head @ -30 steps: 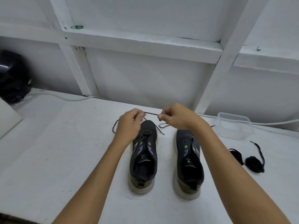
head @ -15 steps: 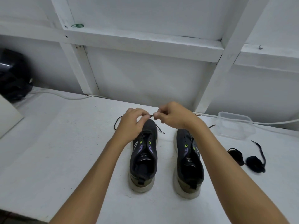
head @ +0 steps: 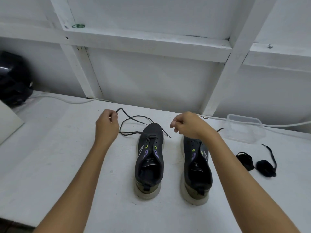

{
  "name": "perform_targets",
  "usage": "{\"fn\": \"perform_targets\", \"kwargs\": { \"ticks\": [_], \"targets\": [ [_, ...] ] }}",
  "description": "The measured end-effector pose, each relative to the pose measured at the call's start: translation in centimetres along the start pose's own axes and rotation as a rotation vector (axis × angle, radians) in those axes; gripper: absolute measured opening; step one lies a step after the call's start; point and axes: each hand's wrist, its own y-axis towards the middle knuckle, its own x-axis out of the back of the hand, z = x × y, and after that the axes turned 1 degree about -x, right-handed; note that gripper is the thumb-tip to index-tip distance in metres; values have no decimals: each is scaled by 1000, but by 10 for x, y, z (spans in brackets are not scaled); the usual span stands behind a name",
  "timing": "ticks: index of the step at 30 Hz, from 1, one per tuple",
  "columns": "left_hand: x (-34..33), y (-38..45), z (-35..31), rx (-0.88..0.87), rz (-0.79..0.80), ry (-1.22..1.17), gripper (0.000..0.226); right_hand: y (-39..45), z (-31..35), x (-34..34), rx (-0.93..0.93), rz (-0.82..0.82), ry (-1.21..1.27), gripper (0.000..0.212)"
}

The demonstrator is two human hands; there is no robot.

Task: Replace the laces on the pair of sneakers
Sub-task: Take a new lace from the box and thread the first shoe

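Two dark grey sneakers stand side by side on the white table, toes pointing away from me. The left sneaker has a thin dark lace threaded through its front eyelets; the lace loops loosely over the table to the left of the toe. My left hand pinches one end of this lace, up and to the left of the shoe. The other end lies free across the toe. My right hand hovers over the toe of the right sneaker, fingers curled, with no lace seen in it.
Two bundles of black laces lie to the right of the shoes. A clear plastic container stands behind them by the wall. A black helmet-like object and a white board sit far left. A white cable runs along the wall.
My hands were together over the left shoe's toe, both pinching the lace. They have moved apart: the left hand pulled its end out leftward, and the right hand let go and shifted right.
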Motion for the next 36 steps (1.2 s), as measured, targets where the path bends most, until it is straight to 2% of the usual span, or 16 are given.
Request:
{"fn": "perform_targets", "kwargs": {
  "ticks": [2, 7, 9, 12, 19, 26, 28, 30, 32, 34, 36],
  "targets": [
    [-3, -11, -12, -65, 133, -56, 14, 1, 5, -11, 34, -59, 58, 15],
    [-13, -27, -41, -304, 494, 35, 12, 2, 26, -32, 208, -111, 105, 45],
    [-13, -30, -48, -346, 571, 41, 18, 5, 28, -37, 279, -98, 99, 39],
    [-10, -29, -48, -329, 556, 6, 18, 6, 27, -40, 265, -89, 38, 11],
    [6, 1, -26, -57, 228, -87, 18, 1, 10, -26, 86, 0, -17, 24],
    [3, 7, -12, 74, 114, -36, 23, 1, 2, -29, -53, 28, 13, 20],
    [-2, 4, -9, 66, 76, 34, 20, 3, -1, -34, -124, -36, -5, 26],
    [-7, -3, -8, 17, 35, 234, 25, 2, -3, -40, -199, -165, -21, 29],
    [-12, -14, -13, -84, -14, 320, 25, -2, -4, -47, -241, -242, 90, 25],
    [-17, -24, -23, -204, 58, 226, 12, -7, -3, -53, -259, -254, 341, 21],
    [-22, -36, -34, -190, 320, 139, 9, -12, -1, -60, -288, -262, 580, 18]
  ]
}}
